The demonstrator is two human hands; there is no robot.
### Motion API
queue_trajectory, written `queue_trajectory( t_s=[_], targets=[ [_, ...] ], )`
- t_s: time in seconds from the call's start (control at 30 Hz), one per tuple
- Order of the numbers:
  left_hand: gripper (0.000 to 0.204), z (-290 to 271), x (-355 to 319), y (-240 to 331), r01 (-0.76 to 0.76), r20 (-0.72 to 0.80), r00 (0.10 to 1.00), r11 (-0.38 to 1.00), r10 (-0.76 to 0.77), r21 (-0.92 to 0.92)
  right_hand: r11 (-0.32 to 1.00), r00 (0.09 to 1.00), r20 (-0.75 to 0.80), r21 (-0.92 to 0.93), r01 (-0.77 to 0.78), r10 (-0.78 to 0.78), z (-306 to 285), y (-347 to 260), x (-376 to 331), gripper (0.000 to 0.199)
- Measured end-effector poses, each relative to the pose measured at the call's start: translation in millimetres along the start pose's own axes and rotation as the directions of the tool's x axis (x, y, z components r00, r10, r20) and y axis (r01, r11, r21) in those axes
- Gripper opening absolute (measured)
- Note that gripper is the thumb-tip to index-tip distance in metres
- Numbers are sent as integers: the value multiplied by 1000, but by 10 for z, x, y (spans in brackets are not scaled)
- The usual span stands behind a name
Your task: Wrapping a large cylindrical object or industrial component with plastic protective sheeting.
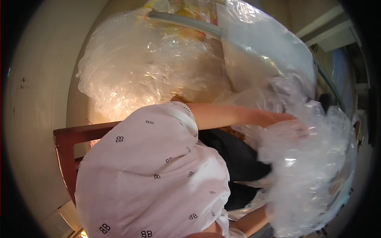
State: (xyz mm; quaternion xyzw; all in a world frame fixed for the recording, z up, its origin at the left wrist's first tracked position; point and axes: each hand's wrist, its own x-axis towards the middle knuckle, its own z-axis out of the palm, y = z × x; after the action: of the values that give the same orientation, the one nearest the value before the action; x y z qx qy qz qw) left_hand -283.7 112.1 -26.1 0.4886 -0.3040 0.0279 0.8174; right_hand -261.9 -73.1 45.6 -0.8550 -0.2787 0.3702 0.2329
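Note:
A large heap of crumpled clear plastic film (305, 170) lies at the right. My left arm stretches across to it, and my left hand (287, 123) is at the heap's upper left part, touching the film. The fingers are blurred and partly covered by the plastic, so their grip does not show. From the lower edge my right forearm (254, 220) reaches to the near side of the same heap. My right hand is hidden behind the film.
Another big pile of clear plastic (147, 63) rises at the far left. A bulging clear plastic bag (270, 47) stands at the far right, beside a grey curved bar (184, 20). A reddish-brown wooden chair frame (65, 146) is at the left, by a pale wall (35, 95).

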Motion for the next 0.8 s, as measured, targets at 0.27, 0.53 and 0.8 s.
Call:
queue_trajectory(
  t_s=[0.27, 0.53, 0.8],
  targets=[
    [44, 433, 53, 25, -275, 315, 929, 931, 193, 241, 994, 967, -243, 67, 90, -72, -577, -1000, -122, 54],
    [35, -915, -436, 2091, -164, 528, 504, 677, 683, -718, 816, 814, -474, 286, 502, -334, -670, -641, -1051, 41],
    [27, -802, -4574, 7807, 165, -192, 693, -412, 695, -896, 929, 599, -800, 243, 279, 30, -298, 2981, -2117, 28]
  ],
)
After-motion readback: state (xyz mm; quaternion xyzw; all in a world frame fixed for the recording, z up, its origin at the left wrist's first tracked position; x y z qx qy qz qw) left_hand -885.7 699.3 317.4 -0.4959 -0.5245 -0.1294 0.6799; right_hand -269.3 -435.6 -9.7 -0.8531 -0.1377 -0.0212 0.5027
